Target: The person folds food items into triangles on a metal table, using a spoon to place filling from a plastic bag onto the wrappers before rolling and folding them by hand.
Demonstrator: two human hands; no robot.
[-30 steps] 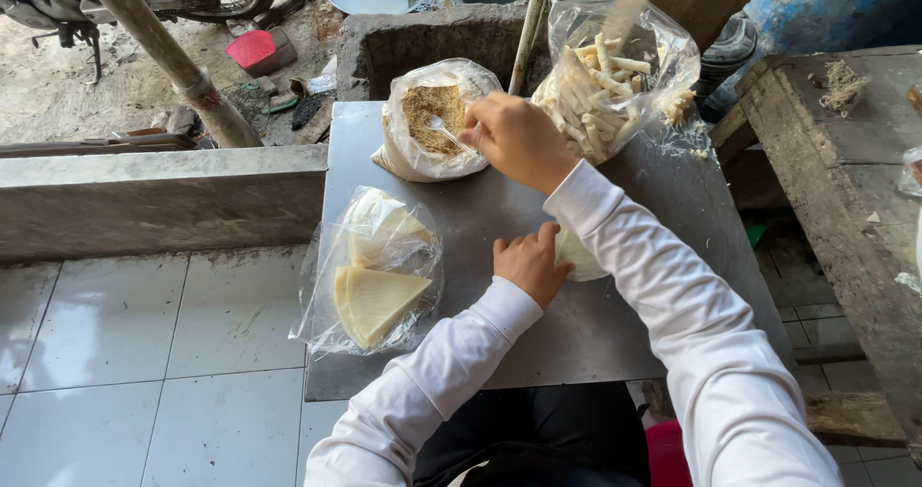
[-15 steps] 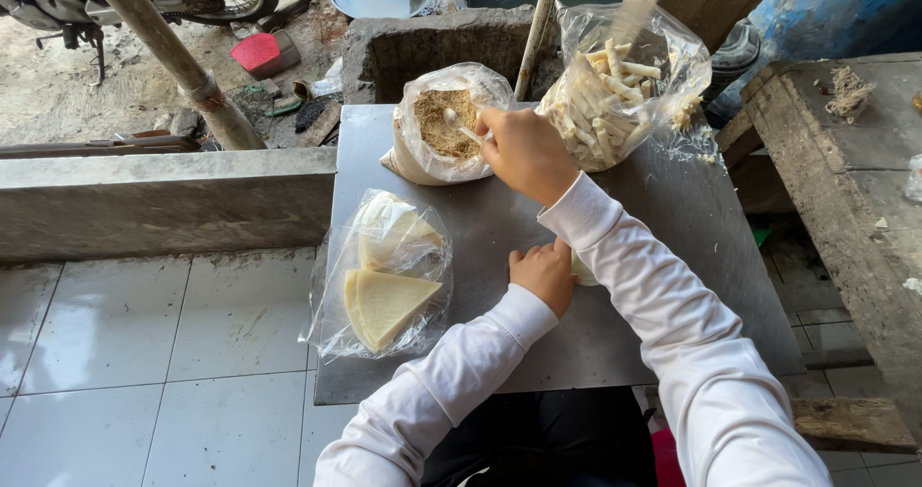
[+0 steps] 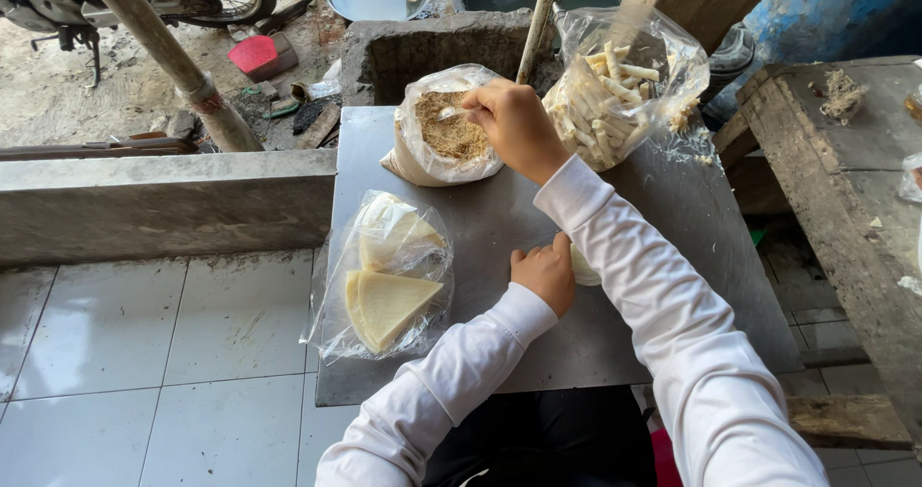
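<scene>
Right hand [image 3: 519, 127] pinches a spoon [image 3: 451, 114] over loose, crumbly filling [image 3: 451, 136]; left hand [image 3: 545, 274] presses flat on a thin wrapper [image 3: 584, 268]: soft, tearable, best lifted by edges

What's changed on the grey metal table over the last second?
The right hand with its small spoon has shifted slightly left over the clear bag of brown crumbly filling. The left hand stays on the pale wrapper. Both other bags look unmoved.
</scene>
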